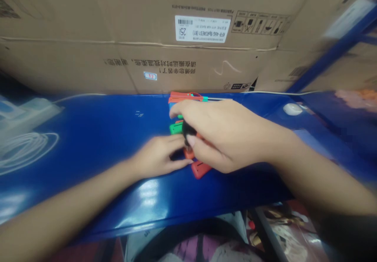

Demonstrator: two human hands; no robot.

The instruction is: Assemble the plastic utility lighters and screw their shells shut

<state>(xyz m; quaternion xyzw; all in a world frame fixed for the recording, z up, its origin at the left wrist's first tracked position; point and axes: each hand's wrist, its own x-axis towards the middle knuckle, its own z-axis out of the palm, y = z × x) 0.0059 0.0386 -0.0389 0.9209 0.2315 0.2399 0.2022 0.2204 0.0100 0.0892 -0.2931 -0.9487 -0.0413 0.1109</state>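
Several long-nosed lighters lie side by side on the blue shelf. An orange-red lighter (pixel 184 96) with a teal trigger and thin metal shaft is at the back. A green lighter (pixel 176 128) and a red lighter (pixel 201 169) show their butt ends nearer me. Over them, my right hand (pixel 226 132) is closed around a black rounded piece (pixel 187 128), mostly hidden by the fingers. From the left, my left hand (pixel 157 156) has thumb and fingers around the end of an orange lighter (pixel 189 153). Its fingertips are partly covered by my right hand.
A large cardboard box (pixel 88 26) walls off the back of the blue shelf (pixel 97 136). At left lie a coiled white cable (pixel 29 148) and a blurred clear package (pixel 29 114). A white rounded object (pixel 292 109) sits at right, near a blue upright (pixel 332 50).
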